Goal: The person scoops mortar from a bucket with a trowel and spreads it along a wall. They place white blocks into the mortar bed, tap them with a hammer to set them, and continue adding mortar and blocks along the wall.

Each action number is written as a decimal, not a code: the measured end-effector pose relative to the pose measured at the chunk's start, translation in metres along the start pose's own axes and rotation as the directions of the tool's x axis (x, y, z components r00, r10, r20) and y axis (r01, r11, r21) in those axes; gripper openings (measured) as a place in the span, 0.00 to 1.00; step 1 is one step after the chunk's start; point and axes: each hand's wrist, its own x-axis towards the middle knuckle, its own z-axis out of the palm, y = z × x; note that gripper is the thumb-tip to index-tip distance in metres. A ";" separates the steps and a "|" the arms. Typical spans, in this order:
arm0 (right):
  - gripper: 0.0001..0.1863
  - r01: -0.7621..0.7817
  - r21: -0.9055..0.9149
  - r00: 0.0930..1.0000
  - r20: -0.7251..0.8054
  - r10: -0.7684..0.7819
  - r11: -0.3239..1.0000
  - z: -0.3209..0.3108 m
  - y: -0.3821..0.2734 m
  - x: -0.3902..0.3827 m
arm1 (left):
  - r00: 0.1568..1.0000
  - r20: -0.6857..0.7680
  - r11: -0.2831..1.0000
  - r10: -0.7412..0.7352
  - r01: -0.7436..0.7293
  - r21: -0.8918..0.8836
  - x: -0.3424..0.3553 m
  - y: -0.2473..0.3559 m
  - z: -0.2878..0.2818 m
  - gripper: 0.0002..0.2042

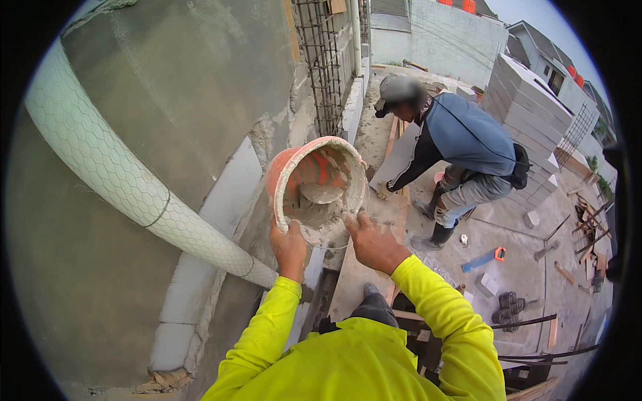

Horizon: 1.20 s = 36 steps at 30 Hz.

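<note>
Beside the grey rendered wall, an orange bucket is tipped with its open mouth facing the wearer, just ahead of the body and over the near end of a plank. The left hand is closed on the lower left of its rim and the right hand on the lower right, so the two sit apart with the mouth above and between them; some fingers are hidden behind the bucket. Wet mortar coats the inside and gathers toward the lower lip, and a rounded grey piece lies in it, though whether that is a tool or a lump cannot be told. The step in hand looks like steadying or carrying the mortar, and whether anything bears the bucket from below is unclear. A next move would call for an even grip on both sides and a controlled tilt, since mortar near the lip could slop out. Just beyond, a co-worker bends close beside a pale panel, so any swing to the right seems to need care.
</note>
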 end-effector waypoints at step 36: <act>0.25 -0.618 0.572 0.758 0.616 -0.214 -0.539 0.112 0.112 0.006 | 0.944 0.301 0.932 -0.134 0.017 0.361 0.027 -0.035 0.021 0.30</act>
